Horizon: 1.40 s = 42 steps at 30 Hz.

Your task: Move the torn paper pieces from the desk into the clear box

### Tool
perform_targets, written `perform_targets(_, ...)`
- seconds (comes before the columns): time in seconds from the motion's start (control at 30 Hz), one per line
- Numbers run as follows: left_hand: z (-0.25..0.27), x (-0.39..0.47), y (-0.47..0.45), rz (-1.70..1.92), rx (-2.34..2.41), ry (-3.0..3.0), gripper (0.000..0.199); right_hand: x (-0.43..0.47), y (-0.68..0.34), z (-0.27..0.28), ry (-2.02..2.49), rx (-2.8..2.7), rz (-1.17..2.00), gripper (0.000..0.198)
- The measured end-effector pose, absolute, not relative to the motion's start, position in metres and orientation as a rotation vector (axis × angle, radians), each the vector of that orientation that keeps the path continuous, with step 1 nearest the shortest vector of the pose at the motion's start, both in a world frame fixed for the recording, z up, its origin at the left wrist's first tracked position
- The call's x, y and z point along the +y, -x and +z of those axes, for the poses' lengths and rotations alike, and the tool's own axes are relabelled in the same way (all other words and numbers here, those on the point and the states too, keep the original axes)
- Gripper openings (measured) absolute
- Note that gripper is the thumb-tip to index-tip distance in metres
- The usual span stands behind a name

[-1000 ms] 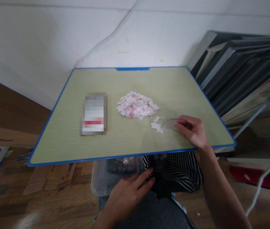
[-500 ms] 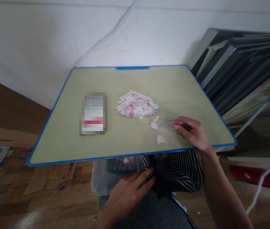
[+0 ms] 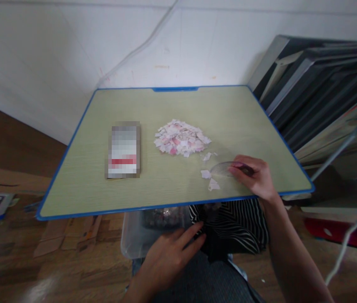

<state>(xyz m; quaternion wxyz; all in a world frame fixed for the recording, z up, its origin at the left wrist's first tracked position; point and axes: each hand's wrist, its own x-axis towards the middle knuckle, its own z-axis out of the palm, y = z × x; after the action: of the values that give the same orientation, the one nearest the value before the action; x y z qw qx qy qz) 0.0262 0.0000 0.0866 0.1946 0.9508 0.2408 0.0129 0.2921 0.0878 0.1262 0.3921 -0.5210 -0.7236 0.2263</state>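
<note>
My right hand [image 3: 252, 174] pinches a thin, see-through curved piece [image 3: 222, 168] with a purplish, darker end; its exact kind is unclear. The piece's left tip touches or nearly touches a small paper scrap [image 3: 205, 174] on the table. Close by lie other loose scraps, one nearer the front edge [image 3: 213, 184] and a pair farther back [image 3: 207, 156]. Up and left of them sits a heap of torn white and pink paper bits [image 3: 181, 138]. Below the table edge, my left hand [image 3: 173, 254] rests with fingers apart, its fingertips against a black-and-white striped cloth [image 3: 238, 227].
A pixelated flat object [image 3: 123, 150] lies on the left of the blue-edged folding table [image 3: 71, 189]. A clear plastic bin [image 3: 130, 240] stands under the front edge. Dark flat panels [image 3: 320, 80] lean at the right, beside a white cord [image 3: 355, 229]. A wall stands behind.
My right hand has shifted slightly toward me with the curved piece. One scrap has slid toward the front edge and turned. My left hand stays in place.
</note>
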Motion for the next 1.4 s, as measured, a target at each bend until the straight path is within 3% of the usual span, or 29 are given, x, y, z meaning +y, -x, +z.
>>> perform_targets(1.4, 0.0866, 0.0011, -0.0266, 0.107, 0.688, -2.705, 0.055, 0.0828, -0.2985, 0.1186, 1.514, -1.719, 0.231, 0.022)
